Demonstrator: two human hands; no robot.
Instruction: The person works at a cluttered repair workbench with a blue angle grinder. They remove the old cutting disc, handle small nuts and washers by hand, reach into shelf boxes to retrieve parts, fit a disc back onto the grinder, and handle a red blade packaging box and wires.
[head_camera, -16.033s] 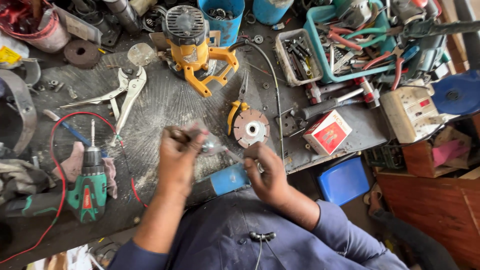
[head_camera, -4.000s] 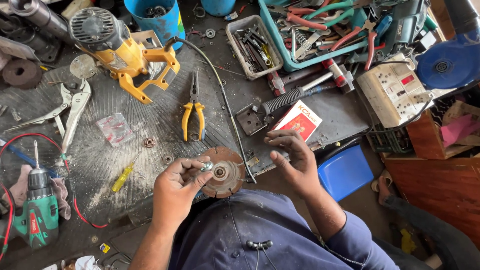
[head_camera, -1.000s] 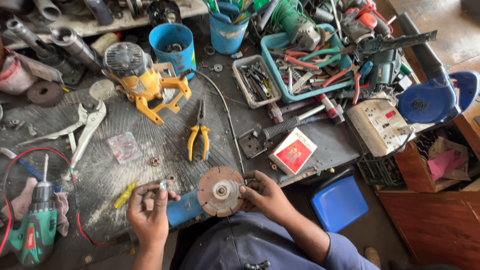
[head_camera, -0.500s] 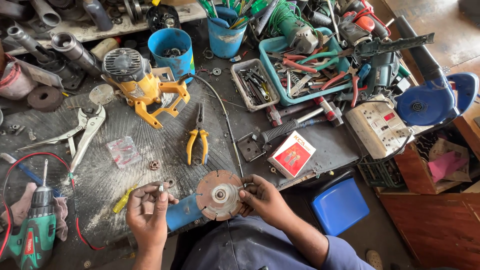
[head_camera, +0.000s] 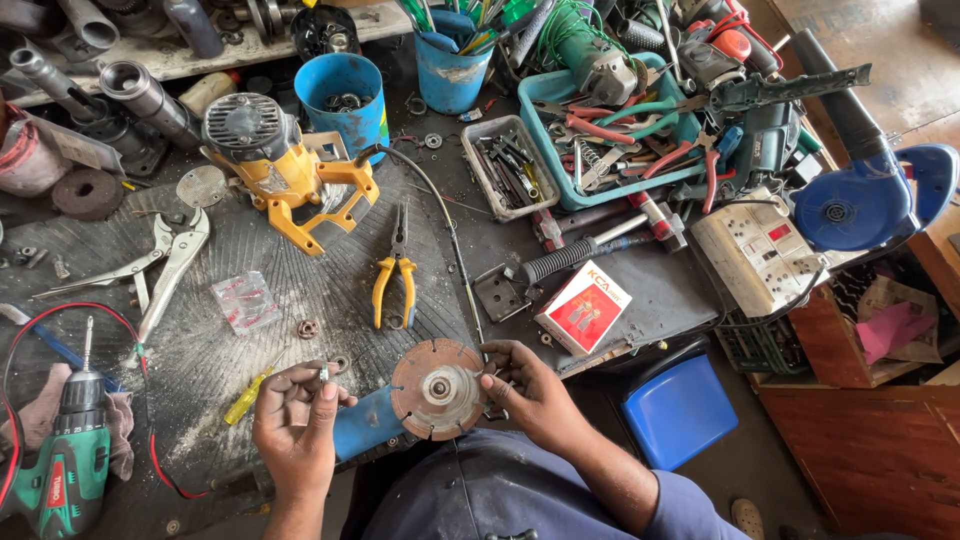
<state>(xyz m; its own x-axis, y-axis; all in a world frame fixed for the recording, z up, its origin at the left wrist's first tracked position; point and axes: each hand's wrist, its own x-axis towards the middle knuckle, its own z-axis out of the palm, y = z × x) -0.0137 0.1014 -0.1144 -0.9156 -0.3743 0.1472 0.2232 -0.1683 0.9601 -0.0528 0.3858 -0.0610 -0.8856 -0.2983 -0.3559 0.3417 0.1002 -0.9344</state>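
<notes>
Cutting disc (head_camera: 437, 388) touching right hand (head_camera: 528, 393) fingers, left hand (head_camera: 297, 425) apart

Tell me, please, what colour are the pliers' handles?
Yellow handles on the pliers, clearest in the head view.

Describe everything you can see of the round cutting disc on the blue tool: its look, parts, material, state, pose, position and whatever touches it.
The cutting disc is round, flat and rust-brown, apparently worn metal, with short slots cut into its rim. A pale metal hub with a centre nut sits in its middle. It faces up toward the camera, mounted on a blue power tool at the bench's near edge. The right hand touches its right rim; the left hand, holding a small metal part, stays clear.
</notes>
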